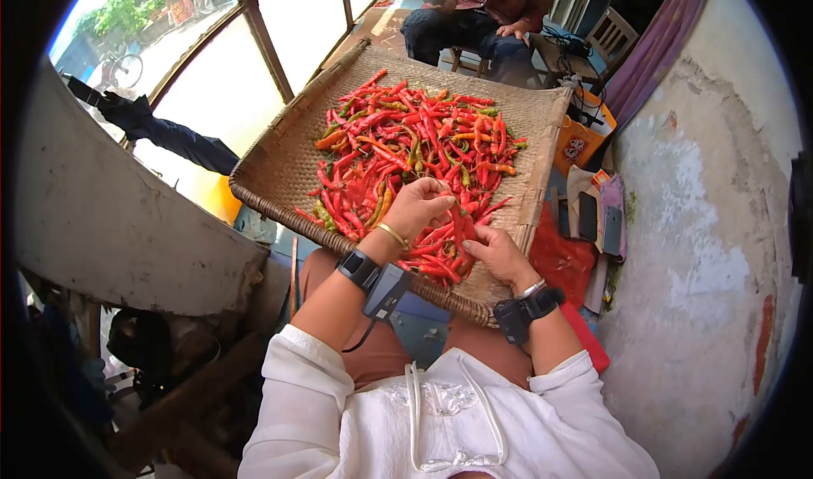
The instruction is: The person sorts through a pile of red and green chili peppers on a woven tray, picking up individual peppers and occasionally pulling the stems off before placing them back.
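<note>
Pinching is shown at both hands: a red chilli [462, 232] is gripped between the thumb and fingers of the right hand [500, 257], while the thumb and forefinger of the left hand [417, 206] are closed at what looks like its far end; whether stem or flesh is caught there cannot be told. The chilli is held above the near part of a heap of chillies [423, 140], which is spread across a woven tray [544, 136]. If a hard pull were made against a loose right grip, the chilli could be snapped or dropped into the heap, where it would be hard to pick out among so many alike. Split skin could be caused by too firm a squeeze, and juice could be left on the bare fingers. The near rim [436, 294] is placed close above the knees [487, 350]; what the tray is supported by cannot be seen, so a tip toward the lap might be caused by a leaning arm or a shifted leg. Chillies heaped beside that rim would probably be spilled first. A thin cable [366, 335] is hung below the device [388, 293] at the left wrist, and could be snagged on the rim during a quick reach.
</note>
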### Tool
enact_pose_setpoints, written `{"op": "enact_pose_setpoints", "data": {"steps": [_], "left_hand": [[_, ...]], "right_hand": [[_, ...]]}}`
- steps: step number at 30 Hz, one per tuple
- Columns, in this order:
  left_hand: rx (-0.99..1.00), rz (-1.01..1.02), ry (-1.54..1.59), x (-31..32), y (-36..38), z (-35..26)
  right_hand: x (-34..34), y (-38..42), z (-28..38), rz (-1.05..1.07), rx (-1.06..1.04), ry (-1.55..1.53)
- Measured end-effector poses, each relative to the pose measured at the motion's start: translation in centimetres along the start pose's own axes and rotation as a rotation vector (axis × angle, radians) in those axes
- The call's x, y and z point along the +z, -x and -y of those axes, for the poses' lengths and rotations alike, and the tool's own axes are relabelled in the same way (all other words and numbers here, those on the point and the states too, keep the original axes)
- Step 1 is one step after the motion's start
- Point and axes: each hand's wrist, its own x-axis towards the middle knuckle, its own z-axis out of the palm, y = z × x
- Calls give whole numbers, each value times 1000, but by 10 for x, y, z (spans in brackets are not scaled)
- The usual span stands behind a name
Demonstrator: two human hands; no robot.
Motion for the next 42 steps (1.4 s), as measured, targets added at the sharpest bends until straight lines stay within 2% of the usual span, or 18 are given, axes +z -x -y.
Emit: {"op": "enact_pose_setpoints", "data": {"steps": [1, 3, 5, 10, 13, 17, 19, 21, 22, 24, 25, 27, 28, 31, 34, 36, 39, 42], "left_hand": [[-52, -89, 71, -4, -2, -4], [-60, -57, 92, -19, -13, -8], [-131, -54, -87, -24, -18, -26], [-105, 126, -447, -32, -31, -58], [-47, 39, -348, -37, -33, -62], [-138, -49, -222, -55, -37, -64], [-108, -143, -324, -58, -51, -71], [251, -408, 119, -52, -62, -85], [246, -406, 116, -50, -59, -90], [294, -329, -349, -46, -56, -100], [291, -134, -588, -40, -52, -90], [38, 254, -870, -17, -27, -72], [281, 398, -1193, -18, -25, -44], [154, 595, -1287, 0, 2, -24], [82, 528, -1245, -6, 10, -17], [-285, 471, -1066, -14, 11, -24], [-392, 461, -1153, -37, -4, -32], [-210, 281, -1063, -45, -19, -61]], "right_hand": [[-1, 0, 0, 24, 60, -17], [-3, -1, -2, 22, 73, -27], [-1, -1, -2, 25, 89, -42], [-3, 1, 3, -41, 86, -212], [-4, 2, 5, -76, 74, -234], [-4, 3, 5, -54, 101, -207], [-4, 2, 9, -20, 138, -194], [-3, 2, 10, 80, 156, -62], [-1, 3, 11, 78, 158, -67], [0, 3, 14, 20, 164, -130], [-2, 2, 14, 16, 161, -130], [-3, 4, 11, 109, 169, -74], [-3, 5, 11, 106, 175, -80], [-3, 5, 13, 150, 161, -39], [-5, 4, 10, 150, 170, -108], [-4, 2, 6, -3, 107, -293], [-5, 3, 8, -123, 64, -381], [-6, 2, 3, -124, 48, -381]]}}
